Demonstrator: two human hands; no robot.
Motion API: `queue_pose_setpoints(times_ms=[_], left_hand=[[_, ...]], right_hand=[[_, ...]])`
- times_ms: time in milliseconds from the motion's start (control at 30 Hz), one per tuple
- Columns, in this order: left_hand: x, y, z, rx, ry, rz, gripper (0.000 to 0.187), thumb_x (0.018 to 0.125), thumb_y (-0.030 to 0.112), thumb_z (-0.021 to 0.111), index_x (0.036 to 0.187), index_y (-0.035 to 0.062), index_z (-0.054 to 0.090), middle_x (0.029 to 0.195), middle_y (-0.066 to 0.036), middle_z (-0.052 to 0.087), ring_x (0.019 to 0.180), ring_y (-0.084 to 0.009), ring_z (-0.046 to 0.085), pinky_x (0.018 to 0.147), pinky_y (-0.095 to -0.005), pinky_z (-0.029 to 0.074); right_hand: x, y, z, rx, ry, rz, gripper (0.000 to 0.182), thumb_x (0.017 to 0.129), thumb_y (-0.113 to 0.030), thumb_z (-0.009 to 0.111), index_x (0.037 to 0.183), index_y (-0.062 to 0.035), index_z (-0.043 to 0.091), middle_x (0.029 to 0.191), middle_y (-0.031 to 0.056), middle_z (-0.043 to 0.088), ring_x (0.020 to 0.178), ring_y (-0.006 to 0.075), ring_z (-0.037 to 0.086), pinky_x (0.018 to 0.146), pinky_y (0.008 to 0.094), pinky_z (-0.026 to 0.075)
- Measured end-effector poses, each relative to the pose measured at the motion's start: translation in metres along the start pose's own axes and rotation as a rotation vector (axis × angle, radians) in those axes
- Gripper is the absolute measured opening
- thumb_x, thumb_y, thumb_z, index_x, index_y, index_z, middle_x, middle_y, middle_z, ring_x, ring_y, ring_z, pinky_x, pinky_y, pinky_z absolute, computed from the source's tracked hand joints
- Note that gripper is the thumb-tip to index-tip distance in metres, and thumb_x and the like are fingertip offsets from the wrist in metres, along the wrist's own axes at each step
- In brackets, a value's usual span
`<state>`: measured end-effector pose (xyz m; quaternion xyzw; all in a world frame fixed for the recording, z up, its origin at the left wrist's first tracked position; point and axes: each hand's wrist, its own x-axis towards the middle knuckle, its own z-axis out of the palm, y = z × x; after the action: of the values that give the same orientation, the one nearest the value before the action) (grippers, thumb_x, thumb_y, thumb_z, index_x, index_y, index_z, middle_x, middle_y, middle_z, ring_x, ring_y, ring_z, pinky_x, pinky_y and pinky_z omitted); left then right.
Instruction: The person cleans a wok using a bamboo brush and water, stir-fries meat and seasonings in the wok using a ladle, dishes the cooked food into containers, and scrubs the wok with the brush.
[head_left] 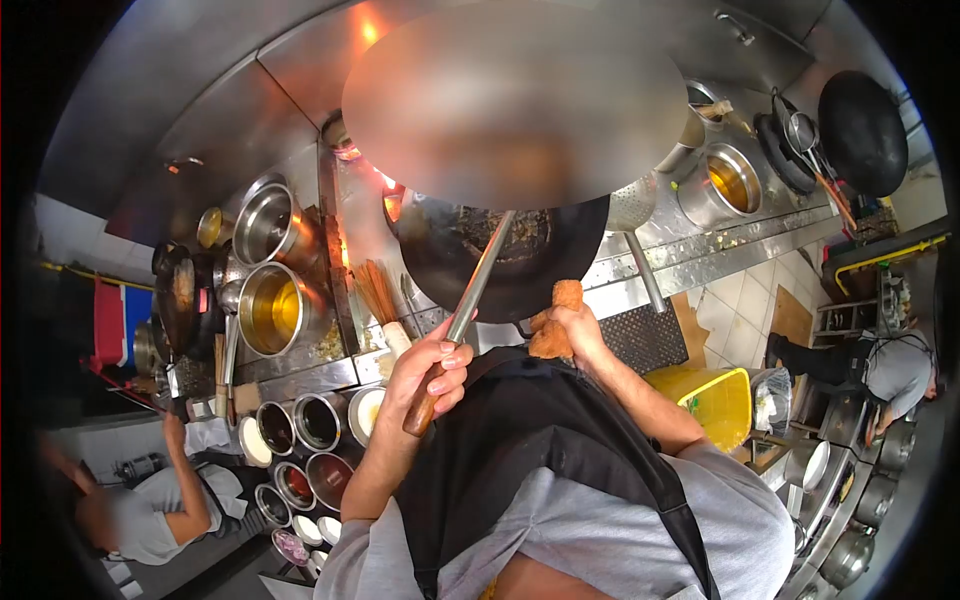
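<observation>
Silvery metal with a brown wooden end on the long-handled utensil (482, 275), clasped in the left grip (427, 370), fingers closed together around the lower shaft and upper wood. Long axis slanting from the butt, over the black apron (480, 430), forward and rightward across the near rim of a dark wok (435, 250); far end lost in the blurred patch, so impossible to tell whether touching the wok's bottom. Wok ahead of both grips, forward and to the right of the left one; right grip (580, 328) nearer to the rim, clamped on a bunched orange-brown cloth (550, 343) at the near edge, with any hold on metal through the fabric hidden. Brownish residue inside the wok. Forward of the left grip, just beside the wok, a bristled brush (378, 295), pale handle pointing back toward the wrist. To the wok's right, a perforated strainer (633, 205), metal handle angled toward the body, over the steel surface (740, 228). Farther out, a steel pot (247, 300) of amber liquid on the left, another at the right, and sauce tubs (339, 424) near the left forearm. Beyond the right elbow, a yellow bin (745, 400). At the far sides, a co-worker (165, 510) and another person (895, 375). No brand, label or writing legible anywhere.
</observation>
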<state>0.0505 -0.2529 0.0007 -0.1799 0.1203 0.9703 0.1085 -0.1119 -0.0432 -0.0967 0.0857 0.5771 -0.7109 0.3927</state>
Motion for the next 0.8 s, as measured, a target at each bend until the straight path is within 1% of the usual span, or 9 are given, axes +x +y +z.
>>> queue_pose_setpoints(times_ms=[133,200,333,400,467,600,667,733,800], left_hand=[[-0.015,0.012,-0.005,0.160,-0.011,-0.007,0.054,0.095,0.010,0.046,0.148,0.0122,0.032,0.078,-0.002,0.045,0.046,-0.0080,0.046,0.037,-0.0267,0.045],[-0.022,0.016,-0.002,0.268,0.097,0.029,0.057,0.095,0.009,0.047,0.150,0.0128,0.029,0.077,-0.002,0.046,0.046,-0.0086,0.047,0.038,-0.0275,0.045],[-0.029,-0.002,-0.007,0.323,0.274,0.112,0.068,0.094,0.009,0.048,0.154,0.0123,0.016,0.077,-0.003,0.048,0.047,-0.0103,0.048,0.038,-0.0282,0.045],[-0.029,-0.020,-0.004,0.261,0.275,0.159,0.078,0.093,0.008,0.052,0.157,0.0128,0.007,0.077,-0.004,0.049,0.048,-0.0109,0.048,0.038,-0.0277,0.042],[-0.026,-0.048,0.006,0.210,0.391,0.228,0.063,0.094,0.010,0.052,0.152,0.0140,0.028,0.077,-0.003,0.048,0.048,-0.0096,0.046,0.038,-0.0258,0.042],[-0.012,-0.120,0.041,0.147,0.474,0.428,0.068,0.094,0.006,0.052,0.154,0.0080,0.021,0.075,-0.002,0.046,0.048,-0.0081,0.044,0.039,-0.0248,0.040],[0.005,-0.166,0.042,0.039,0.490,0.568,0.072,0.094,0.005,0.051,0.156,0.0063,0.013,0.070,-0.001,0.043,0.048,-0.0081,0.046,0.039,-0.0246,0.042],[0.030,-0.218,0.047,0.005,0.422,0.702,0.075,0.092,0.004,0.051,0.156,0.0055,0.011,0.068,-0.001,0.043,0.047,-0.0080,0.048,0.037,-0.0246,0.042],[0.056,-0.268,0.077,-0.142,0.447,0.855,0.078,0.088,0.000,0.051,0.156,0.0063,0.012,0.070,-0.001,0.048,0.048,-0.0071,0.049,0.037,-0.0244,0.042]], right_hand=[[0.018,0.033,-0.022,0.098,0.002,0.045,0.029,0.081,-0.010,0.059,0.106,0.0049,0.053,0.090,0.0168,0.066,0.076,0.0276,0.067,0.068,0.0414,0.058],[0.016,0.037,-0.024,0.111,0.004,0.065,0.032,0.083,-0.011,0.060,0.110,0.0042,0.053,0.097,0.0166,0.066,0.086,0.0286,0.068,0.074,0.0416,0.057],[0.015,0.029,-0.032,-0.057,-0.053,0.077,0.032,0.084,-0.011,0.060,0.111,0.0049,0.054,0.098,0.0161,0.065,0.087,0.0285,0.068,0.075,0.0408,0.057],[0.018,0.020,-0.040,0.029,-0.129,0.119,0.032,0.084,-0.012,0.060,0.111,0.0055,0.056,0.099,0.0154,0.066,0.086,0.0265,0.068,0.076,0.0394,0.057],[0.032,0.014,-0.059,-0.037,-0.212,0.184,0.032,0.087,-0.013,0.059,0.112,0.0063,0.058,0.098,0.0160,0.067,0.086,0.0259,0.068,0.077,0.0384,0.057],[0.073,-0.002,-0.106,-0.275,-0.495,0.151,0.045,0.092,-0.030,0.051,0.116,0.0072,0.062,0.098,0.0151,0.069,0.083,0.0240,0.068,0.074,0.0329,0.055],[0.081,-0.039,-0.113,-0.313,-0.749,0.291,0.050,0.091,-0.035,0.052,0.118,0.0063,0.062,0.096,0.0135,0.069,0.082,0.0237,0.068,0.072,0.0323,0.055],[0.081,-0.061,-0.121,-0.454,-0.552,0.317,0.047,0.090,-0.035,0.056,0.116,0.0032,0.062,0.099,0.0128,0.068,0.082,0.0228,0.066,0.074,0.0338,0.054],[0.111,-0.075,-0.137,-0.541,-0.722,0.416,0.047,0.090,-0.037,0.054,0.118,0.0003,0.062,0.099,0.0103,0.068,0.086,0.0221,0.066,0.074,0.0333,0.054]])
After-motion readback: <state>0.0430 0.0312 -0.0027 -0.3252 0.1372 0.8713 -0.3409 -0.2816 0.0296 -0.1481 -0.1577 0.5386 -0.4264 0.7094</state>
